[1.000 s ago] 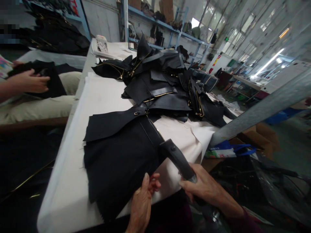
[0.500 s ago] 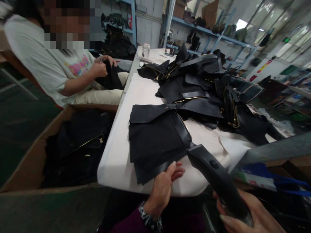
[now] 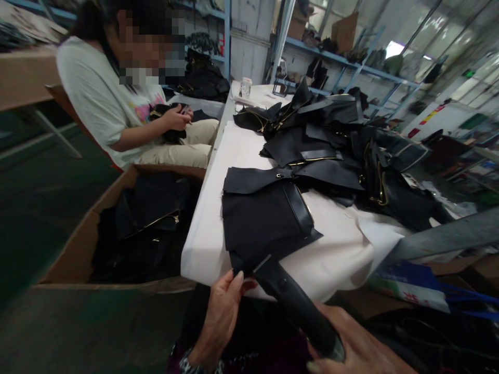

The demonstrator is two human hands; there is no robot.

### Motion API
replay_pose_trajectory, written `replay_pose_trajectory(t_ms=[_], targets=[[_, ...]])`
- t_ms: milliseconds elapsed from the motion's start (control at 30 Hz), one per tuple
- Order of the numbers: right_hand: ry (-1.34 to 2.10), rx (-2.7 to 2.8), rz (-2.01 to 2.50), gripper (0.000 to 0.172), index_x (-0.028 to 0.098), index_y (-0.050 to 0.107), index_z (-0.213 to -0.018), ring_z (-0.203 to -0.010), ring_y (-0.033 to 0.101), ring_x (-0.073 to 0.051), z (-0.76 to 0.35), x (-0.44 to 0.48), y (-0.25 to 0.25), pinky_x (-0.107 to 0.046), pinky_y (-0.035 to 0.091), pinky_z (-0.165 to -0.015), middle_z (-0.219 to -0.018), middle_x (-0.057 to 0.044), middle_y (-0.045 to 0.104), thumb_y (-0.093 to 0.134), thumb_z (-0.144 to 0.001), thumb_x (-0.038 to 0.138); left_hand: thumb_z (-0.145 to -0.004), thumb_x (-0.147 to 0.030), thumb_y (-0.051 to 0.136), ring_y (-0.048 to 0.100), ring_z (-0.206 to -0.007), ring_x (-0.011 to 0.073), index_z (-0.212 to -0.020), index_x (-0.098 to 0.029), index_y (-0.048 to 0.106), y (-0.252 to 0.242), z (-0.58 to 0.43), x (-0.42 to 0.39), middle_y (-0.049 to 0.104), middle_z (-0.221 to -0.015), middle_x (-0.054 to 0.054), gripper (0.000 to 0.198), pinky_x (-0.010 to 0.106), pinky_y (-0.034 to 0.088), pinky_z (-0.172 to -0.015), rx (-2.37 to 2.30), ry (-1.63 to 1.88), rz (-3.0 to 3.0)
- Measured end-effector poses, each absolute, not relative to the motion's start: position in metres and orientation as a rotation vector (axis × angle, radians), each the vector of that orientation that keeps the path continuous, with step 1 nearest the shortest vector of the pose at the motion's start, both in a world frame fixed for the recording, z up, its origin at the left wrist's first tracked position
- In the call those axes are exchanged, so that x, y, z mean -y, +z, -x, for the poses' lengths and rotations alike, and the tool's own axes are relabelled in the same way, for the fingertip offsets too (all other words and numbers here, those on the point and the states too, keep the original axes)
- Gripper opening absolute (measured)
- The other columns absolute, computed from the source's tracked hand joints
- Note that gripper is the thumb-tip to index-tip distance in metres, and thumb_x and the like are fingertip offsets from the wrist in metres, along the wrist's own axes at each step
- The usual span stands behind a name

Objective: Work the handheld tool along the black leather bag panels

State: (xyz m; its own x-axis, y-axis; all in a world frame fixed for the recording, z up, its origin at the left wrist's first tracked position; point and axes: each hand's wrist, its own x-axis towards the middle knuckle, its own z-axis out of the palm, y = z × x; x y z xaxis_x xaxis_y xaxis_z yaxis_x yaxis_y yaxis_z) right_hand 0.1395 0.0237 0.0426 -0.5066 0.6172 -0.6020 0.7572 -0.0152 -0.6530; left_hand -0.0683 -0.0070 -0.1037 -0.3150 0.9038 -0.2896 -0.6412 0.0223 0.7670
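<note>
My left hand (image 3: 221, 314) pinches the near corner of a black fabric bag panel (image 3: 255, 221) between thumb and fingers, at the table's front edge. The panel lies flat, with a black leather-like strip and a zipped pocket edge on it. My right hand (image 3: 351, 340) is wrapped round a black hand-held tool (image 3: 298, 298) with a thick curved body; its exact kind I cannot make out. The tool's head is over the panel's near edge, just right of my left fingertips. Whether it touches the fabric I cannot tell.
More black bag pieces with gold zips (image 3: 312, 140) are heaped over the white-covered table (image 3: 206, 234). A cardboard box (image 3: 74, 254) of black pieces stands at left. Beyond it a seated co-worker (image 3: 113, 114) handles black fabric. A grey metal bar (image 3: 440, 236) crosses at right.
My left hand has moved left and now grips the panel's near corner. The tool has come left and down from the panel's right edge. The co-worker's hands have shifted too.
</note>
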Motion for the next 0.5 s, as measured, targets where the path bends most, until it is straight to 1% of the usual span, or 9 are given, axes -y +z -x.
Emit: replay_pose_trajectory(t_ms=[100,200,267,300,333,400,467,500], targets=[[-1.572,-2.158,-1.406,0.055,0.018,0.055,-0.12,-0.09,0.055,-0.023,-0.123,-0.028,0.045,-0.029,0.046,-0.078,-0.098,-0.004,0.061,0.065,-0.072,0.043,-0.082,-0.032,0.06,0.062,-0.08,0.0188,-0.094,-0.014,0.071,-0.103,0.073,0.009,0.071,-0.089,0.008,0.024,0.028,0.047,-0.07,-1.06,1.546,-0.461],[-1.533,-2.204,-1.417,0.044,0.016,0.06,-0.108,-0.087,0.055,-0.022,-0.111,-0.029,0.042,-0.028,0.045,-0.075,-0.092,-0.003,0.061,0.065,-0.071,0.039,-0.083,-0.036,0.058,0.061,-0.076,0.018,-0.089,-0.015,0.072,-0.103,0.076,0.011,0.071,-0.083,0.007,0.026,0.027,0.046,-0.07,-1.13,1.499,-0.562],[-1.489,-2.237,-1.494,0.041,0.015,0.06,-0.104,-0.082,0.056,-0.021,-0.108,-0.031,0.039,-0.028,0.045,-0.072,-0.087,-0.003,0.061,0.064,-0.07,0.038,-0.084,-0.038,0.057,0.061,-0.072,0.0176,-0.085,-0.015,0.072,-0.105,0.075,0.012,0.071,-0.075,0.006,0.028,0.026,0.045,-0.07,-1.195,1.465,-0.618],[-1.47,-2.253,-1.542,0.041,0.015,0.059,-0.104,-0.08,0.056,-0.021,-0.108,-0.032,0.039,-0.028,0.045,-0.071,-0.085,-0.004,0.061,0.063,-0.071,0.039,-0.084,-0.039,0.056,0.062,-0.071,0.018,-0.084,-0.014,0.072,-0.107,0.073,0.012,0.071,-0.073,0.006,0.029,0.027,0.046,-0.071,-1.222,1.444,-0.64],[-1.451,-2.272,-1.598,0.042,0.015,0.059,-0.105,-0.079,0.057,-0.021,-0.109,-0.033,0.039,-0.028,0.046,-0.07,-0.085,-0.004,0.061,0.061,-0.072,0.039,-0.086,-0.04,0.053,0.062,-0.071,0.0188,-0.085,-0.014,0.071,-0.108,0.071,0.013,0.071,-0.073,0.007,0.032,0.028,0.046,-0.073,-1.239,1.419,-0.662],[-1.402,-2.313,-1.696,0.038,0.015,0.059,-0.101,-0.078,0.058,-0.021,-0.11,-0.037,0.043,-0.029,0.046,-0.07,-0.085,-0.004,0.062,0.058,-0.072,0.039,-0.089,-0.042,0.046,0.064,-0.072,0.02,-0.09,-0.012,0.069,-0.11,0.068,0.015,0.071,-0.076,0.008,0.038,0.031,0.048,-0.074,-1.253,1.361,-0.719],[-1.34,-2.347,-1.76,0.031,0.016,0.061,-0.091,-0.075,0.059,-0.021,-0.111,-0.041,0.05,-0.028,0.047,-0.067,-0.08,-0.004,0.063,0.057,-0.07,0.038,-0.091,-0.043,0.04,0.064,-0.071,0.0196,-0.09,-0.013,0.067,-0.109,0.071,0.018,0.071,-0.078,0.008,0.041,0.03,0.048,-0.071,-1.274,1.287,-0.814],[-1.306,-2.349,-1.797,0.029,0.016,0.062,-0.087,-0.073,0.059,-0.021,-0.112,-0.043,0.053,-0.027,0.047,-0.065,-0.077,-0.004,0.063,0.058,-0.068,0.038,-0.09,-0.043,0.04,0.063,-0.069,0.0191,-0.085,-0.014,0.067,-0.107,0.075,0.02,0.07,-0.075,0.007,0.04,0.028,0.047,-0.067,-1.294,1.238,-0.885]])
